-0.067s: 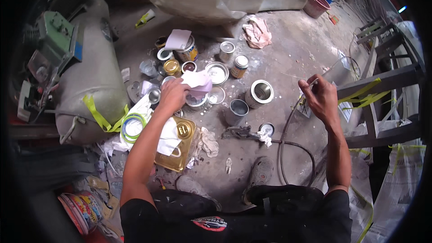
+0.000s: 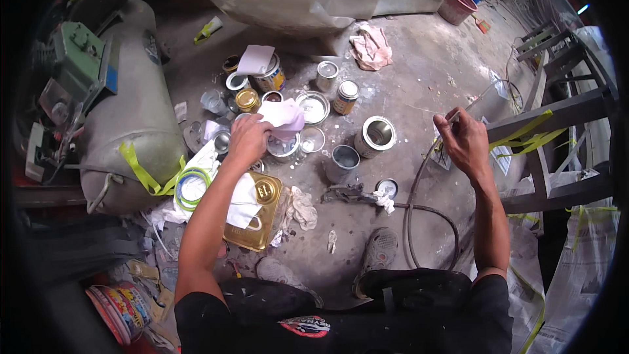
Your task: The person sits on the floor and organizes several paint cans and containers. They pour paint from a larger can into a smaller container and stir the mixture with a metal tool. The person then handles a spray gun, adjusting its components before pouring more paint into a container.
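My left hand (image 2: 247, 139) pinches a pale pinkish-white sheet of paper (image 2: 282, 113) over a cluster of paint cans and clear tubs. My right hand (image 2: 464, 141) is raised to the right with its fingers closed. A thin, light stick or wire (image 2: 422, 109) juts leftward from those fingertips; its exact kind is unclear. Between the hands stand an open metal can (image 2: 367, 141) and a grey cup (image 2: 339, 172). A round can with a pale top (image 2: 313, 106) sits just beyond the paper. More pale paper (image 2: 256, 59) lies on a can farther back.
A grey tank (image 2: 131, 131) stands at left. Near my left forearm lies a gold tin (image 2: 259, 233). A dark hose (image 2: 414, 223) curls on the floor by my right foot. At right are grey frame bars (image 2: 557, 121) with yellow tape; a red bucket (image 2: 457, 6) is far off.
The view has shifted slightly. Both hands keep nearly the same pose and hold.
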A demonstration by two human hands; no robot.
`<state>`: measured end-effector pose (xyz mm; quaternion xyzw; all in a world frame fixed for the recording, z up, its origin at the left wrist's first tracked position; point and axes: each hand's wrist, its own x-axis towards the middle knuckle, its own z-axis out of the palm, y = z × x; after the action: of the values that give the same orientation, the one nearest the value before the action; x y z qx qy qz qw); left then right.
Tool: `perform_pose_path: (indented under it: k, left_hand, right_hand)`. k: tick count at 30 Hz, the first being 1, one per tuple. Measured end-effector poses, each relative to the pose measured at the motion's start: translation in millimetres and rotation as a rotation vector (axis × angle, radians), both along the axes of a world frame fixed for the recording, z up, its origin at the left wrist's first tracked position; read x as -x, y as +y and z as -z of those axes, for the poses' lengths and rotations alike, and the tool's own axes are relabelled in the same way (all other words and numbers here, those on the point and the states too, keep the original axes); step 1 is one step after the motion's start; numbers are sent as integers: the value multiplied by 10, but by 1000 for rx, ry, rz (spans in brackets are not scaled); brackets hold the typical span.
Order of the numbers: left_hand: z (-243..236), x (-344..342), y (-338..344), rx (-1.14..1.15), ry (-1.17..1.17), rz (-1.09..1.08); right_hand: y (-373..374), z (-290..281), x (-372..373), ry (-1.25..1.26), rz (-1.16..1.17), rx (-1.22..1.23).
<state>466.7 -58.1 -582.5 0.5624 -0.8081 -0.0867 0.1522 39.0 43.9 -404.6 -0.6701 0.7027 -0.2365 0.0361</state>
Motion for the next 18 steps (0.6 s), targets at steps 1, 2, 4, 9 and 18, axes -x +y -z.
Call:
perform_pose_path:
  k: [1, 2, 4, 9, 18]
  left_hand:
    - [-109, 43, -25, 45, 24, 44]
    - [-165, 139, -59, -26, 92, -18]
    - [-289, 290, -115, -162, 208, -156]
    - [-93, 186, -264, -402, 849, -204]
    - [-329, 267, -200, -677, 1051, -85]
  right_hand:
    - [-1, 57, 87, 24, -10, 30]
    - [-3, 84, 161, 49, -21, 59]
    - [-40, 85, 261, -15, 1, 6]
    - [-253, 168, 224, -51, -136, 229]
    - [-473, 134, 236, -6, -112, -75]
